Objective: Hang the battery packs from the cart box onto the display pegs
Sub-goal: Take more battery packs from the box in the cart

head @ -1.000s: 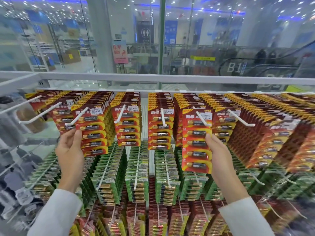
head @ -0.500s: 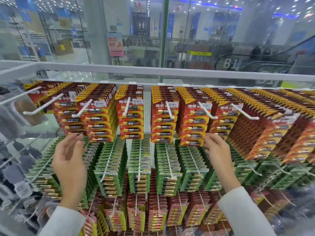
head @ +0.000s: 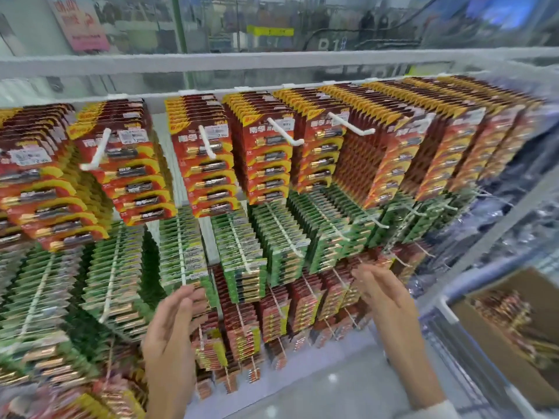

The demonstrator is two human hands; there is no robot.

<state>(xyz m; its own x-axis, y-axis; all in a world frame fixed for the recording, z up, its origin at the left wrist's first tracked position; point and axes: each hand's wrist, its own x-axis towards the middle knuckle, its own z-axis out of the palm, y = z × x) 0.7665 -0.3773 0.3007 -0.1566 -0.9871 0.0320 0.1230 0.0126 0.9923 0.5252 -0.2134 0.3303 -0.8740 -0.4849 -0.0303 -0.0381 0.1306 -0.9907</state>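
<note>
Half a second ago both hands were raised to the bottom edge of the top row of red battery packs. Now they have dropped, and that row hangs well above the fingers on its white pegs. The left hand is open, its fingers fairly straight and holding nothing. The fingertips sit just below the front pack of the green packs, but motion blur hides whether they touch it. The right hand is also open and holds nothing, its fingers spread loosely in front of the lower red packs, with the green row just above them. The view has swung right and down since then, bringing a cardboard box into sight to the right of the right fingers and a little lower. More red battery packs lie inside it. A white sleeve shows at the right wrist. Below and between the two sets of fingers, under the lowest packs, runs the pale glossy base of the display. Far above the fingers a white rail tops the rack. Behind it a glass wall looks into a shopping hall, with a pink sign up and to the left.
</note>
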